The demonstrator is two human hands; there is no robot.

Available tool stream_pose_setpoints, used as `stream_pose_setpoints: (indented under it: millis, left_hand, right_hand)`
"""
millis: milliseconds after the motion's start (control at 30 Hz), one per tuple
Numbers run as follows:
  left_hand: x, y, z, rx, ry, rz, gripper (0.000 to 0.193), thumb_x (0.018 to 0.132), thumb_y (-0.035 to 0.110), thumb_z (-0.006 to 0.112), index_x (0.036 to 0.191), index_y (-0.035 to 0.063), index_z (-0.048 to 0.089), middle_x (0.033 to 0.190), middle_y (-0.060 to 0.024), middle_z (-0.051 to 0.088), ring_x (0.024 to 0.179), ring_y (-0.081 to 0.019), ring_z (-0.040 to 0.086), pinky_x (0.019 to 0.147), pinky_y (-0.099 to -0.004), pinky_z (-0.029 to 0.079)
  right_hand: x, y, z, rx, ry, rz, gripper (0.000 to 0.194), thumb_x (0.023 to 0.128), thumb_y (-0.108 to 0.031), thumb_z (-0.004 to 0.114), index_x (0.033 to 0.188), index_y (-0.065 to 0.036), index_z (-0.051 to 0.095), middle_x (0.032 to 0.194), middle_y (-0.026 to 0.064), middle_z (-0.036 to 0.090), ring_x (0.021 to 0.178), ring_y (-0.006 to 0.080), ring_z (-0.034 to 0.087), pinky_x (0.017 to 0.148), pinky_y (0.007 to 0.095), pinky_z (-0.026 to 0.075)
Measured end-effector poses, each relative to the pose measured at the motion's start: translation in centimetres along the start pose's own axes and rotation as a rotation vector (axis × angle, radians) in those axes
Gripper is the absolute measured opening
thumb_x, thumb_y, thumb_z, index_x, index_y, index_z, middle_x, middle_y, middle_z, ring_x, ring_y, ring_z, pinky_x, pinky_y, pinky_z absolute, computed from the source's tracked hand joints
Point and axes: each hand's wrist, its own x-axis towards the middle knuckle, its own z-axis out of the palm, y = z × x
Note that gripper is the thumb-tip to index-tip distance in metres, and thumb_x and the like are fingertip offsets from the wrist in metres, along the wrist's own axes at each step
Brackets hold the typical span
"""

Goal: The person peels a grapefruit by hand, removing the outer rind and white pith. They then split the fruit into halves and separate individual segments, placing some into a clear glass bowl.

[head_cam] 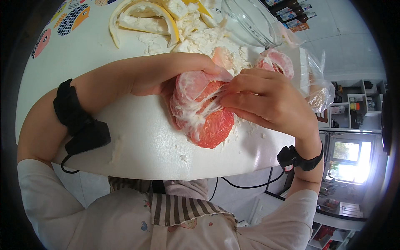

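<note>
A large piece of peeled red pomelo (215,128) is held over the white table, its lower side showing bare red pulp and the rest covered by pale membrane. My left hand (187,67) cups it from behind, with the thumb on top. The fingertips of my right hand (262,97) pinch whitish membrane at its right side, where the fruit is split. Behind my hands, a pale pink pomelo segment (222,57) lies among pith scraps. Another peeled pomelo piece (275,62) sits beyond my right hand, partly hidden by it.
Yellow pomelo rind (150,22) and heaped white pith (200,34) lie at the far side of the table (140,137). A clear glass bowl (253,22) stands beside them. A plastic bag (322,93) is at the right edge. Black cables (250,187) hang below the table.
</note>
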Motion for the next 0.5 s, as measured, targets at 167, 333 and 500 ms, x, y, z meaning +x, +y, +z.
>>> stream_pose_setpoints:
  millis: [167, 333, 500]
  left_hand:
    - [0.0, 0.0, 0.1, 0.025, 0.01, -0.005, 0.055, 0.096, 0.043, 0.054, 0.123, -0.0049, 0.061, 0.111, -0.0172, 0.07, 0.099, -0.0231, 0.073, 0.081, -0.0374, 0.062]
    - [0.0, 0.0, 0.2, 0.02, 0.011, 0.017, 0.055, 0.096, 0.044, 0.054, 0.121, -0.0038, 0.061, 0.109, -0.0165, 0.071, 0.096, -0.0228, 0.073, 0.079, -0.038, 0.062]
    - [0.1, 0.0, 0.2, 0.059, 0.001, 0.013, 0.055, 0.096, 0.045, 0.053, 0.121, -0.0034, 0.062, 0.108, -0.0155, 0.071, 0.095, -0.022, 0.073, 0.078, -0.0374, 0.063]
  right_hand:
    - [0.7, -0.5, -0.2, -0.104, -0.038, -0.051, 0.024, 0.071, -0.005, 0.077, 0.094, -0.002, 0.071, 0.098, 0.007, 0.067, 0.084, 0.0277, 0.066, 0.07, 0.0372, 0.055]
    - [1.2, -1.5, -0.2, -0.261, -0.075, -0.098, 0.02, 0.069, -0.004, 0.075, 0.087, 0.0, 0.067, 0.09, 0.007, 0.063, 0.074, 0.0253, 0.062, 0.063, 0.0363, 0.052]
    - [1.3, -2.5, -0.1, -0.299, -0.121, -0.086, 0.018, 0.071, -0.003, 0.074, 0.086, 0.001, 0.065, 0.085, 0.008, 0.06, 0.071, 0.025, 0.061, 0.061, 0.0358, 0.05]
